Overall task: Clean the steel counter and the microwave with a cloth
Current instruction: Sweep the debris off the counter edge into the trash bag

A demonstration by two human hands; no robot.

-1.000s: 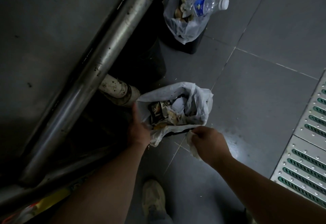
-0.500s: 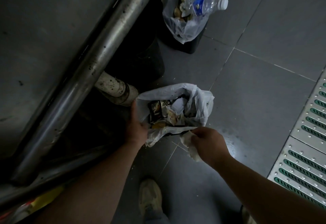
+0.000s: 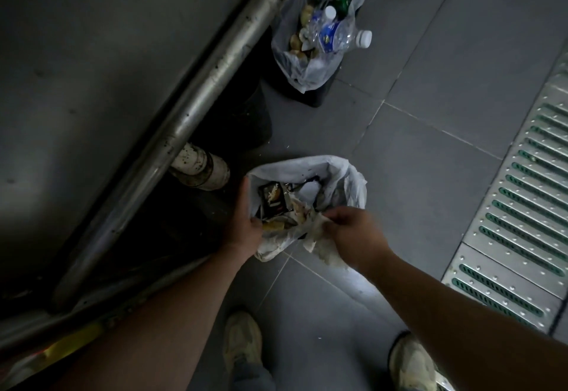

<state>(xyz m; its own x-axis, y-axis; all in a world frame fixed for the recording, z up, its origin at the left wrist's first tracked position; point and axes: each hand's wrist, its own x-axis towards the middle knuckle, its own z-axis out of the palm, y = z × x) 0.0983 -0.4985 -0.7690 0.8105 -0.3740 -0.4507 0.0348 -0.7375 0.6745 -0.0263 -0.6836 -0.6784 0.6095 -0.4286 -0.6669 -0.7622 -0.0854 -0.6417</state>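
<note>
I look down at the floor beside the steel counter (image 3: 76, 89), whose rounded edge runs diagonally. A small bin lined with a white plastic bag (image 3: 310, 166) stands on the floor, full of wrappers and scraps. My left hand (image 3: 246, 224) grips the bag's near-left rim. My right hand (image 3: 353, 230) holds a crumpled, soiled white cloth (image 3: 319, 246) at the bag's near-right rim, over the opening's edge. The microwave is out of view.
A second bagged bin (image 3: 307, 70) with plastic bottles stands farther along the counter. A white pipe fitting (image 3: 199, 166) sits under the counter edge. A metal floor drain grate (image 3: 516, 206) runs along the right. My two shoes (image 3: 242, 341) are below.
My right hand has moved up and inward with the cloth, from beside the bag to its rim. The view has shifted back a little, showing both shoes.
</note>
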